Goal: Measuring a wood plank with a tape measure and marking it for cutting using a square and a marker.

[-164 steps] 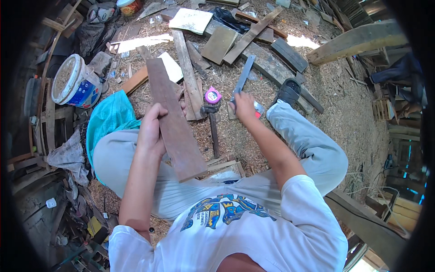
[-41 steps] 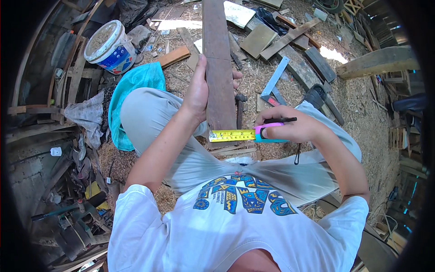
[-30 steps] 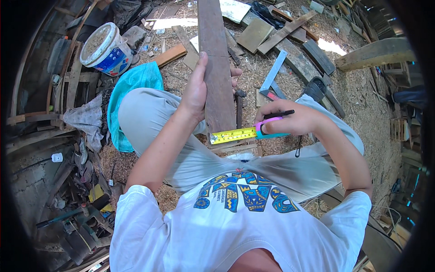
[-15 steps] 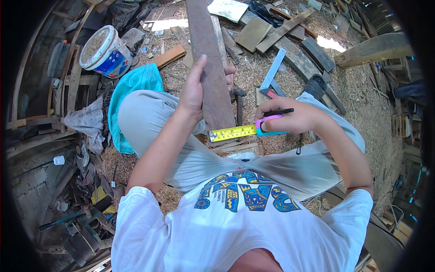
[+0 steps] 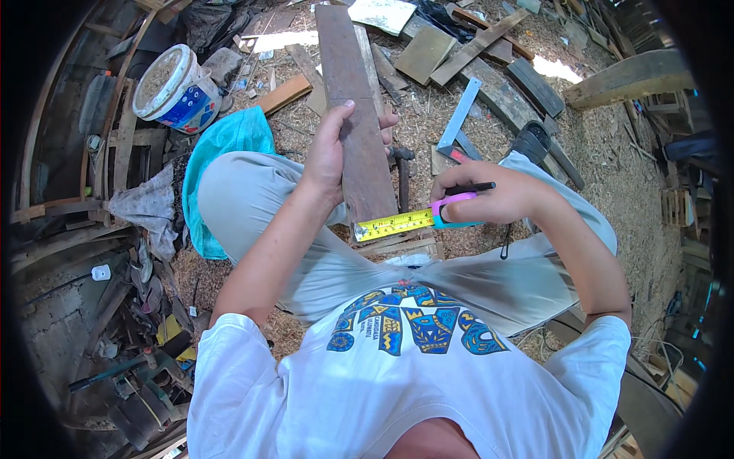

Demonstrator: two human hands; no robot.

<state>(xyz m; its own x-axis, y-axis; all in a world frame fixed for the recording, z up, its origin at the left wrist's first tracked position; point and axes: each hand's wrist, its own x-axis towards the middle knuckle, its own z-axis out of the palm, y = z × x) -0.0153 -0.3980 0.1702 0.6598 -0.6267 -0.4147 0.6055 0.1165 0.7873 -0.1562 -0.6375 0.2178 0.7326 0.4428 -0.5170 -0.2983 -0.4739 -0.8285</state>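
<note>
A long dark brown wooden board (image 5: 359,122) points away from me, its near end above my crossed legs. My left hand (image 5: 329,149) is closed around its left edge, with the thumb on top and fingertips showing at the right edge. In my right hand (image 5: 485,195) is a pink and teal tape measure (image 5: 447,212), along with a black pen or marker (image 5: 472,188). The yellow tape blade (image 5: 394,225) is pulled out across the board's near end, its metal hook at the left corner.
A blue-grey try square (image 5: 461,115) and a hammer-like tool (image 5: 403,168) lie on the shavings-covered ground ahead. Wood offcuts (image 5: 424,57) are scattered beyond. Left are a white bucket (image 5: 172,88) and teal cloth (image 5: 229,164); a curved timber (image 5: 631,80) is at right.
The far end of the board has dropped slightly toward me, so its end edge now shows. Both hands keep their grips, and the tape stays across the near end.
</note>
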